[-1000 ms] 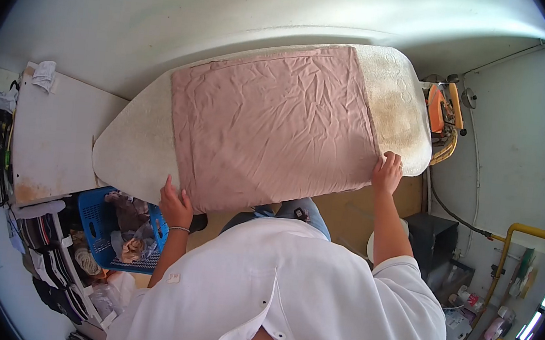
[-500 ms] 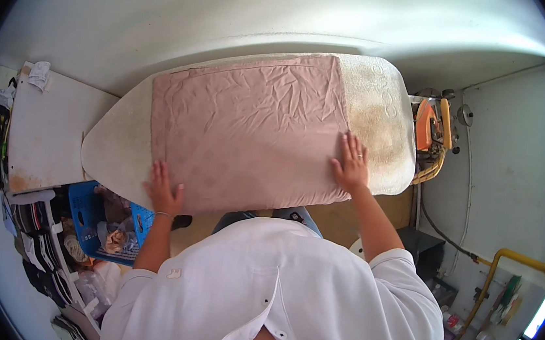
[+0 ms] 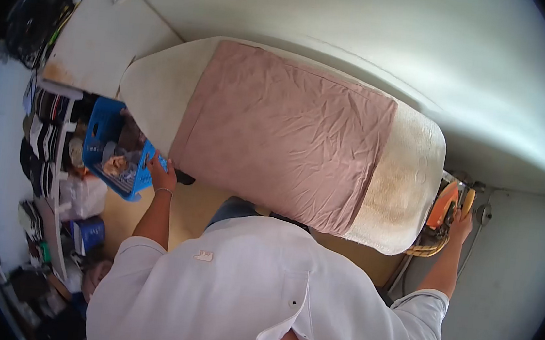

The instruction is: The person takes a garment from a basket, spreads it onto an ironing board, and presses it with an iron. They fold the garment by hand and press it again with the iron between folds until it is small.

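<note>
A dusty-pink cloth [image 3: 275, 137] lies over a cream padded ironing board [image 3: 401, 195], smooth toward its left part and creased toward the right. My left hand [image 3: 163, 174] is at the board's near edge, by the cloth's lower left corner, with its fingers apart and nothing visible in them. Off the board's right end, an iron [image 3: 443, 205] with an orange body and a tan handle sits on a rest. My right hand [image 3: 460, 227] is at the near end of that handle; how far its fingers wrap round it is not clear.
A blue plastic basket [image 3: 114, 181] holding cloth and bags stands below the board's left end. Shelves of folded clothes [image 3: 49, 109] line the left side. A pale panel [image 3: 108, 39] adjoins the board's tip. The wall [image 3: 365, 21] runs close behind the board.
My right hand has left the cloth and moved right to the iron's handle. My left hand has come off the cloth's left edge to its corner. The view has turned.
</note>
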